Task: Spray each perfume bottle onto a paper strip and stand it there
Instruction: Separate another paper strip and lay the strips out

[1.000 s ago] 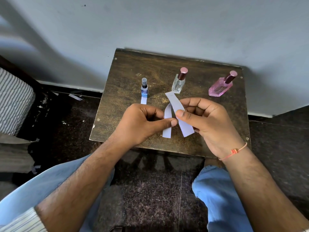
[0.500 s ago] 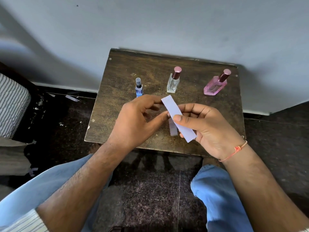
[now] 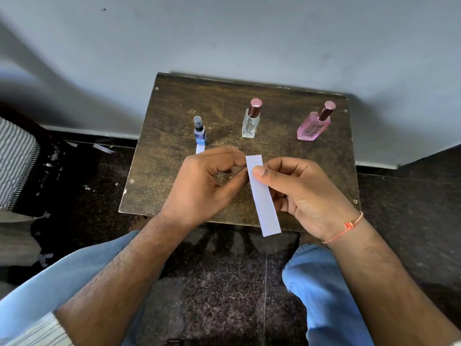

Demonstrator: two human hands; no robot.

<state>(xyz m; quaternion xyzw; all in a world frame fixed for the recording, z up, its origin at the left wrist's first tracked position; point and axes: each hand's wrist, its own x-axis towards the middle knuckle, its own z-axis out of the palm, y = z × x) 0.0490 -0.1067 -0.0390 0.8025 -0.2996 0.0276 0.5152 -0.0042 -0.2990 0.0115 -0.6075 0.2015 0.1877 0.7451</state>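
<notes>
Paper strip (image 3: 263,196) is off the table, held over its near edge between both hands. Our right hand (image 3: 306,196) pinches it near the top, thumb on the front face and fingers behind. Our left hand (image 3: 204,186) is curled, thumb and fingertips at the strip's left edge; whether it actually pinches, we cannot tell.

Handling, by judgement: the strip is near weightless and floppy along its length, and creases easily. Best held by the long edges or one end, keeping the other end free for the spray.

Next out: clear bottle (image 3: 250,123) stands capped, straight behind the strip, no paper under it. Pink bottle (image 3: 313,126) is to its right, also capped and on bare wood. Both look like glass: rigid, smooth, breakable, probably heaviest at the base. Take them round the body, not the cap.

Small blue bottle (image 3: 199,134) at left already stands on a second strip (image 3: 199,149).

All on the small wooden table (image 3: 174,171) against the wall.
</notes>
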